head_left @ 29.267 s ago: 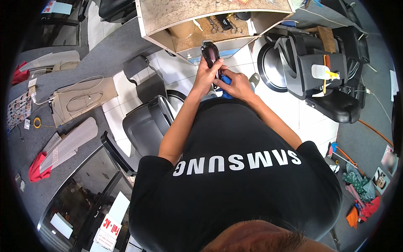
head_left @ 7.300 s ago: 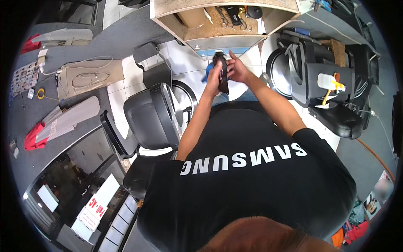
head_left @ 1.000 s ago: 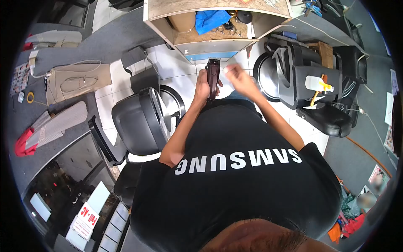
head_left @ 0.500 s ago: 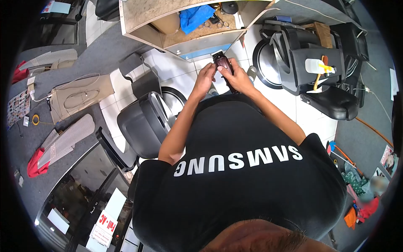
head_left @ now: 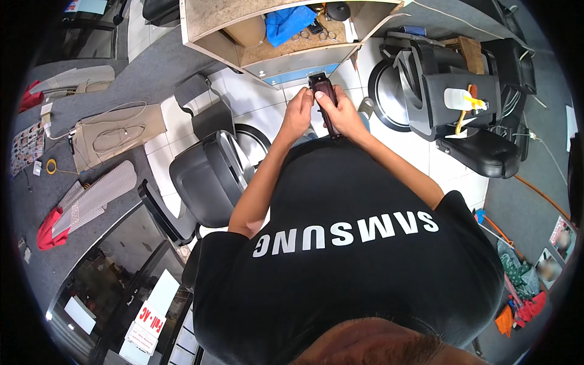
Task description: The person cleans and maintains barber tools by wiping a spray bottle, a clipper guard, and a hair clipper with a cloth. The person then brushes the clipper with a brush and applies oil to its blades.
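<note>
A dark maroon hair clipper points blade end away from me, in front of my shirt. My right hand is closed round it, the thumb lying along its upper face. Just left of the clipper, my left hand has its fingers curled and pressed together near the blade end. Whatever those left fingers hold, if anything, is too small or hidden to make out.
Beyond my hands stands a wooden cabinet with a blue cloth and several scissors inside. Black salon chairs flank me; on the right one lies a white bottle. A brown board is at left.
My left hand has closed up, its fingers drawn together beside the clipper. The clipper has turned slightly more upright in my right hand. The view has shifted slightly.
</note>
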Demonstrator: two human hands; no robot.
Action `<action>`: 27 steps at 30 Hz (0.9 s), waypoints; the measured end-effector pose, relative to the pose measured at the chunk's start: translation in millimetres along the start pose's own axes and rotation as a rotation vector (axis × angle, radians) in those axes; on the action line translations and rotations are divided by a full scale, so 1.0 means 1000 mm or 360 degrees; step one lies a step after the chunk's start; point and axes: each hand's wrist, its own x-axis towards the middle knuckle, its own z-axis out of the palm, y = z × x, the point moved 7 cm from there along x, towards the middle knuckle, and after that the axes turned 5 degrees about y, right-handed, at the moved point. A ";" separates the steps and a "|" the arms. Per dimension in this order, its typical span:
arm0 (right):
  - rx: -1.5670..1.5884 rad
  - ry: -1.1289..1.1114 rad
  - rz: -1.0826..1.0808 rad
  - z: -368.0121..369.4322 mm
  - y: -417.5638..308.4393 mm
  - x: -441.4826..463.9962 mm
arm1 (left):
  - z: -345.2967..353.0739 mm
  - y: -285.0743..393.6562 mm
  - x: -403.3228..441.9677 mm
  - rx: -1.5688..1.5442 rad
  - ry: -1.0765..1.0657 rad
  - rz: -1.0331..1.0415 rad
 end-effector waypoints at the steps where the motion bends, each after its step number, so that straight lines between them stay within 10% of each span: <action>1: -0.0152 0.0105 -0.0268 -0.001 -0.005 0.001 | 0.004 -0.008 0.000 -0.0212 -0.0096 -0.0219; 4: -0.0479 0.0321 -0.0757 -0.003 -0.017 -0.004 | 0.010 -0.010 -0.001 -0.0710 -0.0117 -0.0480; 8: 0.0299 -0.0028 0.0330 0.002 -0.011 -0.008 | 0.001 0.007 0.000 0.0030 0.0037 0.0081; 10: 0.0177 -0.0031 0.0239 0.002 -0.008 -0.010 | -0.001 0.011 -0.003 0.0307 0.0098 0.0301; 16: -0.0607 0.0158 -0.0400 -0.005 -0.024 -0.006 | 0.011 -0.020 -0.002 -0.0833 -0.0166 -0.0638; 22: 0.0257 -0.0032 0.0475 -0.005 -0.007 -0.007 | 0.012 0.001 0.002 0.0155 0.0025 -0.0065; 27: 0.0099 0.0019 0.0359 -0.014 0.009 0.004 | 0.022 -0.004 0.014 0.0148 0.0025 0.0103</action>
